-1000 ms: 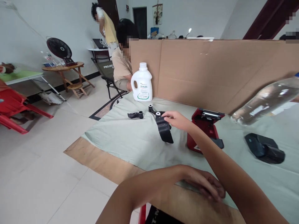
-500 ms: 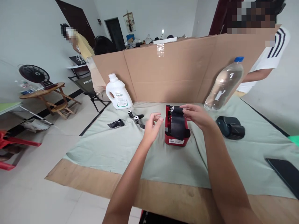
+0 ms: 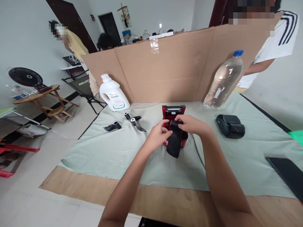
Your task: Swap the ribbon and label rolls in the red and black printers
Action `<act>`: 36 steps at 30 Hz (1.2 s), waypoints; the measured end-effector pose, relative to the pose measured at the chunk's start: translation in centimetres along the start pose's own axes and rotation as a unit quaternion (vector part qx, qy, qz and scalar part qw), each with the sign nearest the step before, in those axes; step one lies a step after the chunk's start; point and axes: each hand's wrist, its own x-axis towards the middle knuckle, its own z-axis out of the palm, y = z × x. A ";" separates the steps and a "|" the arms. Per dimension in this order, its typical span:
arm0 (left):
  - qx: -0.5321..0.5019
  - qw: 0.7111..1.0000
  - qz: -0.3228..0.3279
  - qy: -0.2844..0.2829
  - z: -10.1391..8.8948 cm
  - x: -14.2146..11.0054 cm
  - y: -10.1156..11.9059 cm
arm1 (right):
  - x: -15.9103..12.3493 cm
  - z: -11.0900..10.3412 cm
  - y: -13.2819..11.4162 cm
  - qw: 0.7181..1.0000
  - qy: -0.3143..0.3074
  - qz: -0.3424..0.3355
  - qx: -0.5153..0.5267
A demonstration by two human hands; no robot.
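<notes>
Inward, both forearms slant: right hand pinches the black roll; left hand curls beside it, grip unclear.

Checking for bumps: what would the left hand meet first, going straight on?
Probably the black strip, held by the right hand; depth is unclear: the left hand may be touching it.

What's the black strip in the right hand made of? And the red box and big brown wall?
Black strip: perhaps plastic film or coated ribbon; it's dark, smooth and sheet-thin.
Red box: probably hard plastic, with smooth, evenly coloured sides.
Brown wall: cardboard, dull and tan, with straight fold creases.
</notes>
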 end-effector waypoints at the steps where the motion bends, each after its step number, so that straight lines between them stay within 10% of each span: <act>1: 0.008 0.999 0.024 0.029 0.4 -0.9 -0.6 | 0.3 0.3 -0.1 1.000 0.005 0.011 -0.027; 5: 0.133 0.942 0.240 0.193 1.8 -3.7 -3.9 | 1.8 2.1 -0.2 0.987 0.025 0.044 -0.153; 8: 0.297 0.852 0.389 0.188 2.1 -4.1 -6.2 | 3.2 3.6 0.2 0.978 0.030 0.058 -0.197; 17: 0.395 0.785 0.436 0.191 2.4 -3.1 -7.1 | 3.0 3.7 -0.6 0.979 0.040 0.084 -0.184; 25: 0.422 0.756 0.452 0.215 2.6 -3.5 -7.4 | 2.7 0.9 1.2 0.926 0.370 0.063 -0.049; 36: 0.436 0.715 0.520 0.168 2.3 -3.7 -7.8 | 1.1 -0.6 3.5 0.982 0.139 -0.006 0.129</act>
